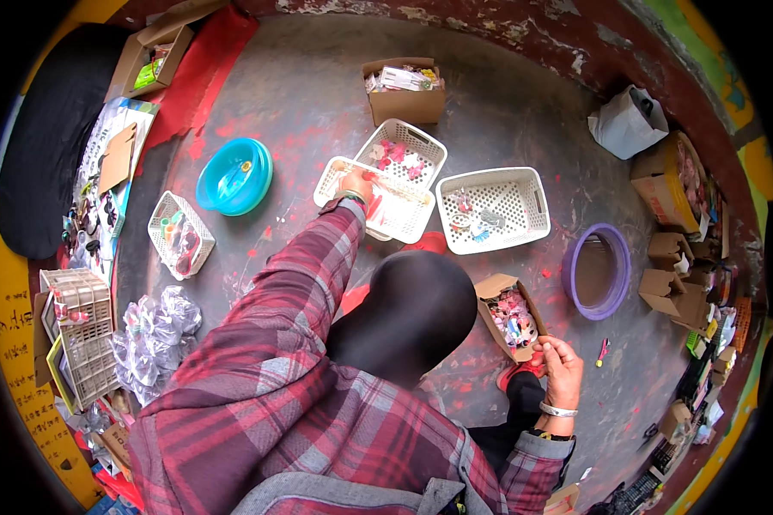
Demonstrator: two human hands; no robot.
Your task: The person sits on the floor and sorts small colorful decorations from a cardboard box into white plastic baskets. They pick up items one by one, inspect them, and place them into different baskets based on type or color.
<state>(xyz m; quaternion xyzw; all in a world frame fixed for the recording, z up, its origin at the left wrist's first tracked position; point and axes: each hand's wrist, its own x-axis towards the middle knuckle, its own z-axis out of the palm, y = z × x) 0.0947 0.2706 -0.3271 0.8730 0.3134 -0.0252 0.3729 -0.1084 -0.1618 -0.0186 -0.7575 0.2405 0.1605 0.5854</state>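
Left hand [355, 184] reaches out onto the white perforated plastic tray [404, 216] on the floor, between two other white baskets; grip state there, can't tell. Right hand [561, 360] clenched on a small red item [526, 367] beside the small open cardboard box [489, 287]. Tray looks light, stiff; take it by the rim.

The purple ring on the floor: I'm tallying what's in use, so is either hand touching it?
No: the purple ring lies alone, apart from both hands.
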